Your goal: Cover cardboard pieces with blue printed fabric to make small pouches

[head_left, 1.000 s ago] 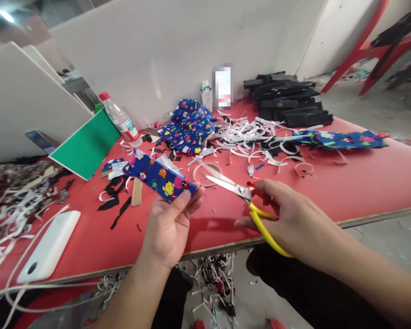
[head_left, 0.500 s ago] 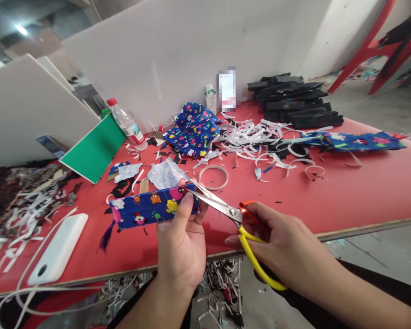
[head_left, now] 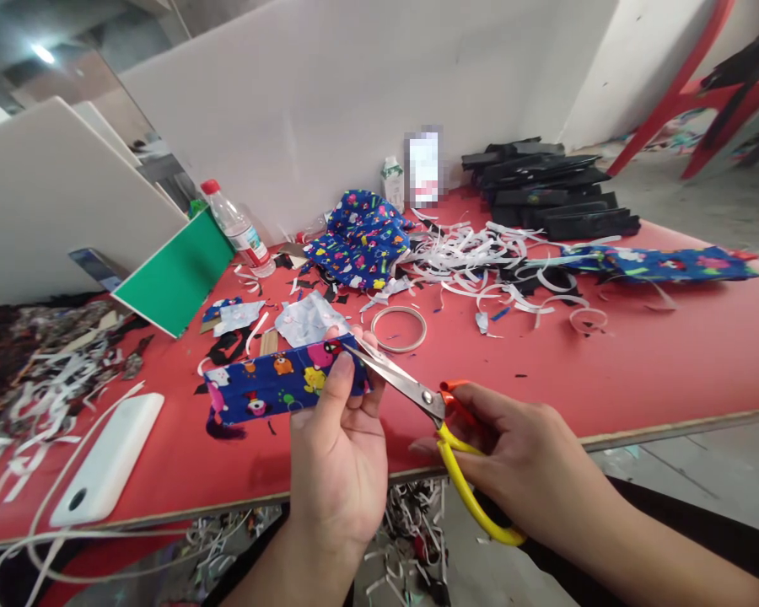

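Observation:
My left hand (head_left: pixel 338 459) pinches the right end of a blue strip of cartoon-print fabric (head_left: pixel 271 386), held level above the red table (head_left: pixel 658 354). My right hand (head_left: pixel 519 459) grips scissors (head_left: pixel 417 396) with yellow and orange handles. Their steel blades are slightly apart and their tips touch the fabric's right end, just above my left thumb.
A white power bank (head_left: pixel 107 459) with a cable lies at the left. A tape ring (head_left: pixel 398 327), white and black paper trimmings (head_left: pixel 481 253), more blue fabric (head_left: pixel 357 236), a water bottle (head_left: pixel 237 226), a green board (head_left: pixel 177 274) and stacked black cases (head_left: pixel 550 190) lie farther back.
My left hand turned the fabric strip from slanted to level and drew it nearer. The scissors swung left until their tips met the strip's right end.

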`<action>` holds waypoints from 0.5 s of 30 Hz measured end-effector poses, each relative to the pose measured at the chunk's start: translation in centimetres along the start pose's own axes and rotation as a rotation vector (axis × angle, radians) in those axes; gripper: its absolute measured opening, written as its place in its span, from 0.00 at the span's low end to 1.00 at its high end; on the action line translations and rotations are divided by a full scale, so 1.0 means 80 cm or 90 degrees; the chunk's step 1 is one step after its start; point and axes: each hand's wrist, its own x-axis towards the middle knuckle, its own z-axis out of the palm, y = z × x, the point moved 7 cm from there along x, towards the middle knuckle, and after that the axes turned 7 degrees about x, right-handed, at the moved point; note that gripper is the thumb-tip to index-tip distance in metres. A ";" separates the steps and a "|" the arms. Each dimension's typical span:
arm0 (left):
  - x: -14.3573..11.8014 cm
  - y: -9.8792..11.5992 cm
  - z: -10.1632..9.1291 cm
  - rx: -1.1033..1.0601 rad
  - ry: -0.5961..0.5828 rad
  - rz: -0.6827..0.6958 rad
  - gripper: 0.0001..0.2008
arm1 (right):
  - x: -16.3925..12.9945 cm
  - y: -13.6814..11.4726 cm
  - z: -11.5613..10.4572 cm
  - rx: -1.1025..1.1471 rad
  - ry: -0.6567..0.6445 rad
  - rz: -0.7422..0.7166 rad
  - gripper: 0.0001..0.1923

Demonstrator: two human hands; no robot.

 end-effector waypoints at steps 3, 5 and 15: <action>0.000 -0.001 0.001 -0.005 0.007 -0.008 0.14 | 0.002 0.000 -0.005 -0.033 0.015 -0.025 0.08; 0.001 -0.002 0.002 -0.013 0.015 -0.018 0.14 | 0.004 0.000 -0.008 -0.062 0.026 -0.035 0.06; 0.012 -0.003 -0.005 0.005 -0.006 -0.009 0.10 | 0.011 0.008 -0.025 -0.064 0.050 -0.020 0.20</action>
